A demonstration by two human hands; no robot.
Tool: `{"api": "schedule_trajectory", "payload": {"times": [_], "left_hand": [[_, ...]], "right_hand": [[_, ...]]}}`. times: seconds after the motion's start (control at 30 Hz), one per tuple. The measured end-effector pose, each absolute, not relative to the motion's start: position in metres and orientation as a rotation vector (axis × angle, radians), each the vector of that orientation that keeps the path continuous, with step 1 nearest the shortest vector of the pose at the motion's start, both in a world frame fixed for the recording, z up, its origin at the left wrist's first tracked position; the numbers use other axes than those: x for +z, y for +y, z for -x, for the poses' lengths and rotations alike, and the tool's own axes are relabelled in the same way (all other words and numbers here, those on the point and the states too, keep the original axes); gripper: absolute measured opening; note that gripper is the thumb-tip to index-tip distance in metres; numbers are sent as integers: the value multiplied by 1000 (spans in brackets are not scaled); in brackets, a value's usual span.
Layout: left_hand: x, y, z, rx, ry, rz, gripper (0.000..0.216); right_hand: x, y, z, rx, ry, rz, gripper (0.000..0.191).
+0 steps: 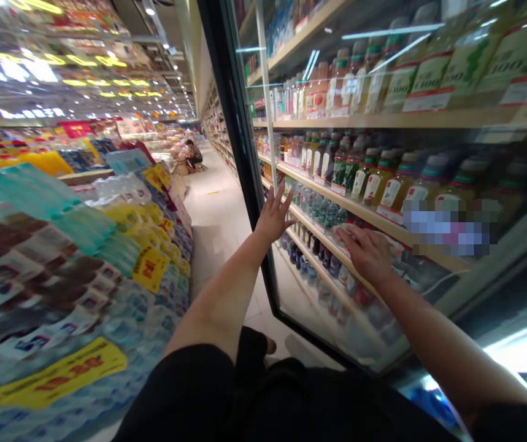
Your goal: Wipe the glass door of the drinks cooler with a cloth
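My left hand [273,218]: fingers spread wide, at glass door [307,307] beside black frame [238,123]. My right hand [370,250]: over pale thing [396,247] at glass; whether gripped, I cannot tell.

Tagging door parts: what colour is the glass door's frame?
Black; the door frame shows best in the head view, the only one here.

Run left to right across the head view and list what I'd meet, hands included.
Large yellow price sign low on the stacked drinks → smaller yellow price sign higher on the stack → person low down far along the aisle → left hand, fingers spread → right hand.
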State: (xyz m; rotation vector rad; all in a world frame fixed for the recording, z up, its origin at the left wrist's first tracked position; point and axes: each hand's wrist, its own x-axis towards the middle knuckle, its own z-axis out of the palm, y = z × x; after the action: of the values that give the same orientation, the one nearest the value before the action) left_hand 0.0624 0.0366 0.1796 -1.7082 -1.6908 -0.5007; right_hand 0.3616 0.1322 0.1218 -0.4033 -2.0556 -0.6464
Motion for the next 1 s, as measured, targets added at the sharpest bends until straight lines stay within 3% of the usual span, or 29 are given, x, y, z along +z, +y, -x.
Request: {"api": "schedule_trajectory", "payload": {"times": [0.17, 0.5, 0.7, 0.87, 1.0], "left_hand": [[171, 44, -59, -628, -1658, 1744, 90], [134, 40, -32, -949, -1357, 1791, 72], [54, 35, -13, -1277, -1146, 1742, 64], [-34, 26, 21, -1297, -1111, 1914, 64], [-64, 40, 49, -1277, -972, 2025, 66]], "right_hand": [[116, 131, -355, -724, -1941, 424, 44], [112, 117, -325, -743, -1919, 500, 47], [101, 101, -253, -735, -1852, 485, 46], [86, 81, -188, -683, -1834, 567, 28], [63, 77, -153, -622, -1912, 581, 24]]}}
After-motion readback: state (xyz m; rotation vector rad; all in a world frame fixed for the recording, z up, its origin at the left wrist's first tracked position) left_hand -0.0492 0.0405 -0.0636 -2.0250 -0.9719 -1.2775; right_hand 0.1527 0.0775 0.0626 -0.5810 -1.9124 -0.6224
